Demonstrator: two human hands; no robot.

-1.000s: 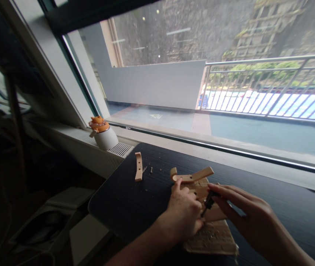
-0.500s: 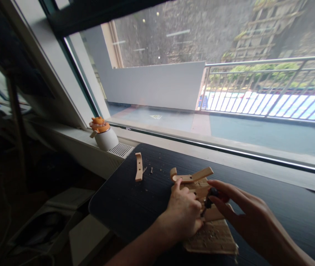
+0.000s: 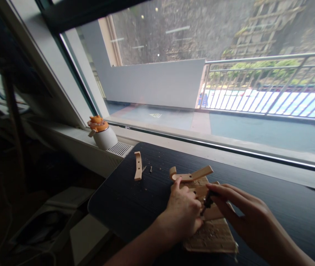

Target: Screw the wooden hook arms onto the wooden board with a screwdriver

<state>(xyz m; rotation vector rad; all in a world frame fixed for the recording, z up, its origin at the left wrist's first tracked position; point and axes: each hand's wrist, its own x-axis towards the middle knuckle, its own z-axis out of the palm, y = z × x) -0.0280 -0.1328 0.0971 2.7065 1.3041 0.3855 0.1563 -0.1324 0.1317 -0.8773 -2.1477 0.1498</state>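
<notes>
My left hand (image 3: 183,210) is closed over a light wooden piece (image 3: 192,177) on the dark table (image 3: 135,207), its forefinger stretched along the wood. My right hand (image 3: 240,214) pinches a small dark tool (image 3: 207,202) between thumb and fingers, its tip down against the wood beside my left hand. Under both lies a wooden board (image 3: 213,236) strewn with shavings. A separate curved wooden strip (image 3: 138,166) lies apart on the table to the left.
A small white pot with an orange figure (image 3: 102,133) stands on the sill by a vent. A wide window runs along the table's far edge. Wood chips are scattered near the curved strip. Pale boxes lie on the floor at the left.
My right fingers turned on the dark tool's top, lifting a little and closing down again. My left hand and the wooden pieces stayed put.
</notes>
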